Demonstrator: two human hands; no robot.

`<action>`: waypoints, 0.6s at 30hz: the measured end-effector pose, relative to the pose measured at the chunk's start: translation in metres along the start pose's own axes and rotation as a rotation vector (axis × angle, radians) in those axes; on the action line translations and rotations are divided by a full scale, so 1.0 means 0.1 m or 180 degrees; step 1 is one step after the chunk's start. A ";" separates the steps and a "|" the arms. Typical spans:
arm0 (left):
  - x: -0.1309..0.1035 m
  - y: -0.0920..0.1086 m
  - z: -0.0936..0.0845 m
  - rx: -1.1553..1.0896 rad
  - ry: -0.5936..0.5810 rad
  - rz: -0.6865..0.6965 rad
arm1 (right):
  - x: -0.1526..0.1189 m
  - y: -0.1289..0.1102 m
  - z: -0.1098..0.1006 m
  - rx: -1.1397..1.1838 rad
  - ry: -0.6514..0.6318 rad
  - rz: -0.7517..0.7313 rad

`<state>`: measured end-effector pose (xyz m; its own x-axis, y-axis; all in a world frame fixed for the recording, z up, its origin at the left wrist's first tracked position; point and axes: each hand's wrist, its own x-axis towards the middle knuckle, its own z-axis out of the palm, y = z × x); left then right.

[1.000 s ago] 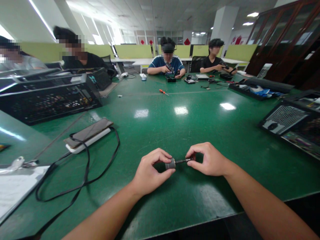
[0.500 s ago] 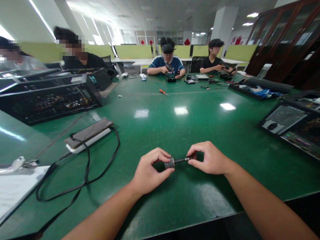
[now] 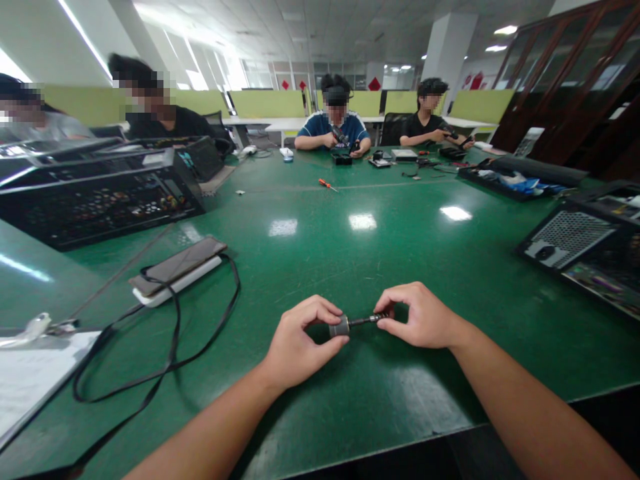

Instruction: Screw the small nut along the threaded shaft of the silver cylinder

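Above the near part of the green table, my left hand (image 3: 307, 343) grips a short dark grey cylinder (image 3: 339, 326) between thumb and fingers. A thin dark shaft (image 3: 361, 321) sticks out of the cylinder to the right. At its far end, my right hand (image 3: 415, 317) pinches the shaft's metal tip (image 3: 379, 317) between thumb and forefinger. Cylinder and shaft lie in one line, nearly level. Fingers partly cover both ends, and I cannot make out exactly what kind of part it is.
To the left are a phone-like slab (image 3: 180, 265), a looped black strap (image 3: 176, 320) and a clipboard (image 3: 40, 373). Open computer cases stand left (image 3: 110, 193) and right (image 3: 575, 233). An orange screwdriver (image 3: 327, 185) lies farther off. Several people sit around the table.
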<state>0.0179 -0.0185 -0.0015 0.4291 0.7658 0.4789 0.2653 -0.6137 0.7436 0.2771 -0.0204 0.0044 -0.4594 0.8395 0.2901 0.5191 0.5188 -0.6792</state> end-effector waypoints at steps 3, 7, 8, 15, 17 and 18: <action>0.00 -0.01 0.00 0.0003 -0.0004 0.0016 | 0.00 0.01 0.00 0.0003 -0.0006 0.0003; 0.01 -0.01 0.00 0.0041 0.0013 0.0026 | 0.00 0.02 -0.01 0.0006 -0.0029 0.0014; 0.01 -0.01 0.00 0.0046 0.0016 0.0023 | 0.00 0.02 -0.02 0.0008 -0.0031 0.0014; 0.00 -0.03 -0.01 0.0019 0.0036 -0.0012 | 0.01 0.01 -0.04 -0.0074 -0.0024 0.0085; 0.00 -0.04 0.01 -0.0003 0.0026 -0.0044 | 0.01 0.02 -0.04 -0.0095 -0.0030 0.0135; 0.01 -0.04 0.01 -0.0006 0.0023 -0.0058 | 0.02 0.03 -0.04 -0.0106 -0.0033 0.0169</action>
<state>0.0185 -0.0156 -0.0044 0.4179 0.7783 0.4686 0.2715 -0.5992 0.7531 0.2806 -0.0167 0.0051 -0.4377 0.8645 0.2472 0.5666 0.4787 -0.6707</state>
